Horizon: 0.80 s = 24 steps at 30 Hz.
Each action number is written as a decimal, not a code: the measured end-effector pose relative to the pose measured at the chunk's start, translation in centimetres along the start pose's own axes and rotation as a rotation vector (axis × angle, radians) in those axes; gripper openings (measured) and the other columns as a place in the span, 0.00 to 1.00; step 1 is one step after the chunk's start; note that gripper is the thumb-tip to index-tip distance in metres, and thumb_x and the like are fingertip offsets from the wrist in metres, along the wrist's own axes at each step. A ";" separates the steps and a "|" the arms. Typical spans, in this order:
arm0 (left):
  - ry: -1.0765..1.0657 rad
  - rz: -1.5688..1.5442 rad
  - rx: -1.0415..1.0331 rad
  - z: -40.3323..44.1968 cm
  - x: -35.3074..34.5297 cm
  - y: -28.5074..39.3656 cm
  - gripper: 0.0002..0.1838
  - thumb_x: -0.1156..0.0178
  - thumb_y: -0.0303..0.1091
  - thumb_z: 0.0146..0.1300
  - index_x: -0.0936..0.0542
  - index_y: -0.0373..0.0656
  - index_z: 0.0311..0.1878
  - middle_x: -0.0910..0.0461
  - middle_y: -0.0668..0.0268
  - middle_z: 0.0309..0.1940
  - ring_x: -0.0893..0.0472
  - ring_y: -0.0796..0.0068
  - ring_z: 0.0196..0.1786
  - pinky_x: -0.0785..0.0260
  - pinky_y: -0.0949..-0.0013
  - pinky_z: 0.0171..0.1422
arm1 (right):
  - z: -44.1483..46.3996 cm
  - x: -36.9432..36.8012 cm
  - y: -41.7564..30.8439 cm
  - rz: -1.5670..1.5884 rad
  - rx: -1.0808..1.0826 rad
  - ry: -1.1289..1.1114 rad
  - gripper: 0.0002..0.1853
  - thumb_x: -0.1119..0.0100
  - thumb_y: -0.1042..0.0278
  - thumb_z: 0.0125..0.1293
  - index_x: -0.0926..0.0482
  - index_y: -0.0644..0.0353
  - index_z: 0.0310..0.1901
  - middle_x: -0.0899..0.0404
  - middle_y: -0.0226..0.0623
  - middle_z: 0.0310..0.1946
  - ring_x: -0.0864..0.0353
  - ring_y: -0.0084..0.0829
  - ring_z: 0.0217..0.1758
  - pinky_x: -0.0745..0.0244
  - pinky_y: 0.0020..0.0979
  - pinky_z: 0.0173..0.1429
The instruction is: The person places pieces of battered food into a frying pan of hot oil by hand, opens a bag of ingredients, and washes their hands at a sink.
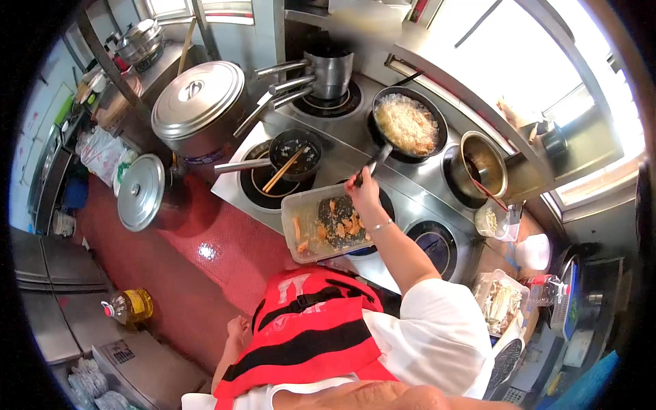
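Observation:
My right hand (364, 186) is closed round the black handle of a frying pan (443, 134) on the rear part of the stove. Pale food with bubbling foam (406, 124) fills the pan. Under my right forearm, a clear plastic tray (292, 220) with orange-brown pieces (347, 227) rests at the stove's front edge. My left hand (238, 328) hangs low beside the red apron (301, 342), its fingers curled; whether they hold anything is hidden. Left of the tray, a small dark pot (311, 164) holds wooden chopsticks (285, 169).
Steel pots (330, 75) with long handles stand at the back of the stove. A steel bowl (484, 160) is at its right. Large lidded pots (198, 99) stand left. An oil bottle (139, 305) is on the red floor. A food container (502, 301) sits at the right.

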<state>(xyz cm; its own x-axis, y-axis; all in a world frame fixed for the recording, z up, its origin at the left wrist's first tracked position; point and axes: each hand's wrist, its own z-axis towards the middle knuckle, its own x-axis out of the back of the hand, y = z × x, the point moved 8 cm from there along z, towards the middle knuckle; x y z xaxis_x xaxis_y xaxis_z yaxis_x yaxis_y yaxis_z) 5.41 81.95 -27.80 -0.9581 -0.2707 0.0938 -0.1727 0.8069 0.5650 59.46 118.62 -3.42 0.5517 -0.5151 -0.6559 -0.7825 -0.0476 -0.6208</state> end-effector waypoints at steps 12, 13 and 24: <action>-0.058 -0.013 0.024 0.1 -1.9 0.2 0.10 0.47 0.40 0.65 0.26 0.43 0.36 0.22 0.68 0.26 0.25 0.77 0.23 0.35 0.73 0.23 | -0.8 2.8 -2.0 -0.104 0.044 0.045 0.16 0.49 0.54 0.68 0.33 0.58 0.30 0.31 0.33 0.21 0.32 0.27 0.23 0.30 0.33 0.31; -0.058 -0.002 0.021 0.3 -1.6 -0.1 0.10 0.47 0.40 0.65 0.26 0.43 0.36 0.22 0.68 0.26 0.25 0.77 0.23 0.35 0.73 0.23 | -0.9 2.5 -1.9 -0.105 0.073 0.015 0.16 0.50 0.54 0.68 0.33 0.58 0.30 0.31 0.33 0.21 0.31 0.27 0.22 0.30 0.33 0.31; -0.152 0.771 -0.542 2.3 -1.4 1.0 0.13 0.46 0.44 0.63 0.25 0.43 0.34 0.22 0.67 0.26 0.26 0.77 0.24 0.37 0.73 0.22 | -1.1 0.9 0.8 -0.054 -0.147 -0.035 0.15 0.53 0.57 0.69 0.33 0.61 0.33 0.29 0.36 0.25 0.31 0.31 0.25 0.29 0.35 0.34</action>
<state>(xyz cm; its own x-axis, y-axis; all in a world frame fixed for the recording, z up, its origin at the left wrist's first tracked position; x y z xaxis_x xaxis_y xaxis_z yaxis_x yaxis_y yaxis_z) 6.08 84.28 -29.24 -0.7897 0.3360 0.5134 0.6119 0.3710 0.6985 59.04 117.15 -4.05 0.6018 -0.4782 -0.6396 -0.7839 -0.2006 -0.5876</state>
